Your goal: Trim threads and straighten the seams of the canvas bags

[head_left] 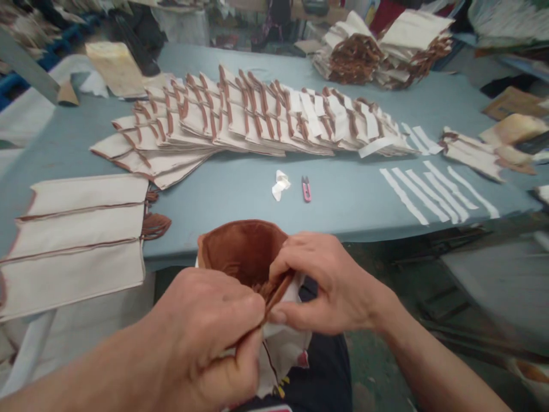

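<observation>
A cream fabric piece with a brown lining (244, 246) stands open like a pouch in front of me, over my lap. My left hand (214, 320) pinches its near rim, thumb and fingers closed on the edge. Just to the right, my right hand (317, 280) grips the same rim, fingers inside the opening and thumb on the outside. Brown fringe-like strands show inside, between the hands. On the table beyond lie pink-handled thread snips (306, 189) and a crumpled white scrap (281, 185).
A blue-covered table (231, 194) spreads ahead. Overlapping cream pieces with brown edges (240, 117) fan across it. Flat cream panels (81, 229) lie left, white strips (437, 191) right. Stacked pieces (355, 57) stand at the back.
</observation>
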Available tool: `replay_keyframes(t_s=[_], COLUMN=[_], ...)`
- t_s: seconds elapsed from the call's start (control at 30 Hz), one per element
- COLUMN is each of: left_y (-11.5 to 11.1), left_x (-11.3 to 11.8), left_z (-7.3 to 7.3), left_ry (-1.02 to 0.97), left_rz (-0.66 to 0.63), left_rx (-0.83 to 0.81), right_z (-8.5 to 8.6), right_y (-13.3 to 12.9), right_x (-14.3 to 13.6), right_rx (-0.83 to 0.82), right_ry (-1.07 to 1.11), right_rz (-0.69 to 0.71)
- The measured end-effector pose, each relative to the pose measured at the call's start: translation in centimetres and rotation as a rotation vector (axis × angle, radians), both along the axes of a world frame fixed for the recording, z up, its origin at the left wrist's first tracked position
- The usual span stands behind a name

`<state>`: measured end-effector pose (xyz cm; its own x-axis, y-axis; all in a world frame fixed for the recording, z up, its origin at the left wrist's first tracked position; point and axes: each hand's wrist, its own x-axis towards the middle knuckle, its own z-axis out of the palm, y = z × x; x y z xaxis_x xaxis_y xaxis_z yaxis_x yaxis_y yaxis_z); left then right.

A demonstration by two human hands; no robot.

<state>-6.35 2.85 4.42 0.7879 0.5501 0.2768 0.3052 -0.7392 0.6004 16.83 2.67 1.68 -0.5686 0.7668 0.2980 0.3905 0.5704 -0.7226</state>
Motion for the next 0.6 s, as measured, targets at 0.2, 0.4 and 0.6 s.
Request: replay_keyframes(t_s=[0.2, 0.4, 0.6], left_y=[4.5, 5.1, 4.0], left_x=[-2.0, -2.4, -2.0], left_z=[-3.8, -6.0, -6.0], left_ry=[-0.107, -0.221, -0.214], left_rz=[0.272, 0.401, 0.426], left_rx=[-0.599, -0.952, -0.908], right_z=[-4.2, -6.2, -6.4], right_y=[3.6, 4.2, 1.4], right_x=[1.7, 0.7, -0.1], right_rx=[-0.353, -0.314, 0.023], right_ry=[0.032, 0.003, 0.075], right_rz=[-0.195, -0.235, -0.466])
